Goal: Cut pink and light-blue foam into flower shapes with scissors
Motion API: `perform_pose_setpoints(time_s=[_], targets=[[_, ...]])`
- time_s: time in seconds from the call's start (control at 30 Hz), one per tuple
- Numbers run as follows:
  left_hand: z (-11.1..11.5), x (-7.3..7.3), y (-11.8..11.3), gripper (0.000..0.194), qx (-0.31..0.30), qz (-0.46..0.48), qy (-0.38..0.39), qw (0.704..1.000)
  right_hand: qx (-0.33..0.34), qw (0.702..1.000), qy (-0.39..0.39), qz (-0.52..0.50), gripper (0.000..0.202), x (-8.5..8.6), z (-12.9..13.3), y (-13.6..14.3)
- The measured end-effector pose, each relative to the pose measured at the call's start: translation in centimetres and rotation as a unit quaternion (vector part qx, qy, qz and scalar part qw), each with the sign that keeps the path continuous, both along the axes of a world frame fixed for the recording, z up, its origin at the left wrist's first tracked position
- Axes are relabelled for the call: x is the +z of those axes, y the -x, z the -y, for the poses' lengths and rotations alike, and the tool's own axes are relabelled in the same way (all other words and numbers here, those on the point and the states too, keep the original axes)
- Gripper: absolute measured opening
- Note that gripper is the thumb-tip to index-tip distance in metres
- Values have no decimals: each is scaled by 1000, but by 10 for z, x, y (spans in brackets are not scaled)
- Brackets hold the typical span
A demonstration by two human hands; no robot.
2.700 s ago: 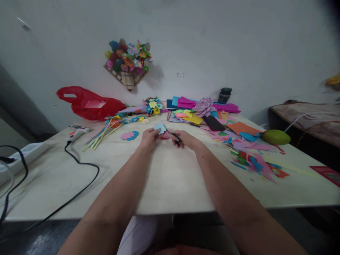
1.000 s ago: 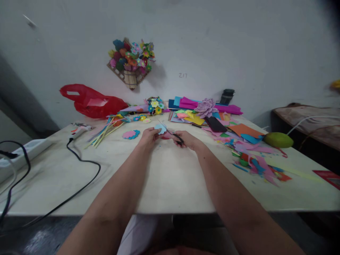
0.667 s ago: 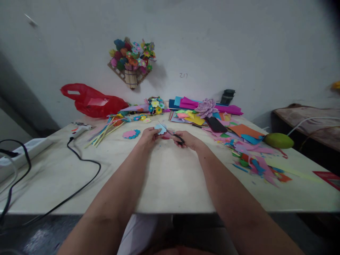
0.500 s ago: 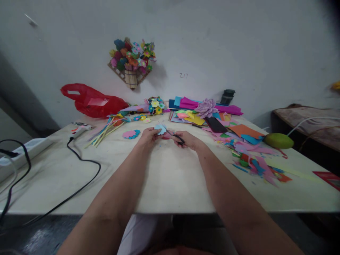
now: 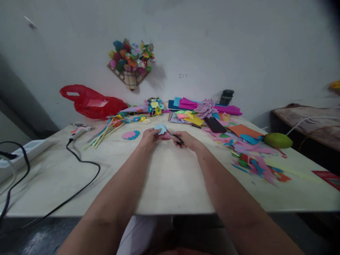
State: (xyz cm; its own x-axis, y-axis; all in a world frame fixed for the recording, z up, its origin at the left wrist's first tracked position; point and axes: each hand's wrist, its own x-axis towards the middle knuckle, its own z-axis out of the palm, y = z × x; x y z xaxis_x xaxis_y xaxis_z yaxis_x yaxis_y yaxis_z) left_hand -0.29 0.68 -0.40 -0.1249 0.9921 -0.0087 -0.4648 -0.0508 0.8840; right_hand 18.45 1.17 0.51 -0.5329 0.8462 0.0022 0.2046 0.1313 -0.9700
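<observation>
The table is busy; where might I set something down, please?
Bare table shows between the forearms, nearer than the scissors; another patch lies between the power strip and the black cord of the glue gun. It is crowded at the back, from the red bag to the purple flower, and on the right among paper scraps.

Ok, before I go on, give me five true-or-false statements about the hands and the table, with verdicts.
1. The right hand holds metal scissors with black handles. True.
2. The left hand is empty. False: it holds a thin, light blue, scallop-edged piece.
3. A flat pink scalloped disc overlaps a flat blue scalloped disc. True.
4. The white glue gun with a black cable lies to the right of both hands. False: it lies to their left.
5. A flat black rectangular object lies nearer the person than a pale purple many-petalled flower. True.
</observation>
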Motion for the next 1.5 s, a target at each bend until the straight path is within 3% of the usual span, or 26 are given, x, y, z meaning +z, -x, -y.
perform_pose_setpoints(time_s=[0.23, 0.87, 1.17, 1.5], targets=[[4, 4, -15, 5, 57, 31, -2, 998, -42, 999, 17, -29, 15, -2, 1, 7], [3, 2, -32, 7, 116, 65, 17, 991, -26, 992, 33, -122, 30, -6, 5, 17], [10, 5, -46, 13, 168, 51, 19, 984, -54, 983, 63, -161, 28, -2, 11, 29], [11, 2, -49, 14, 161, 52, -7, 986, -72, 981, 58, -170, 35, -6, 10, 38]])
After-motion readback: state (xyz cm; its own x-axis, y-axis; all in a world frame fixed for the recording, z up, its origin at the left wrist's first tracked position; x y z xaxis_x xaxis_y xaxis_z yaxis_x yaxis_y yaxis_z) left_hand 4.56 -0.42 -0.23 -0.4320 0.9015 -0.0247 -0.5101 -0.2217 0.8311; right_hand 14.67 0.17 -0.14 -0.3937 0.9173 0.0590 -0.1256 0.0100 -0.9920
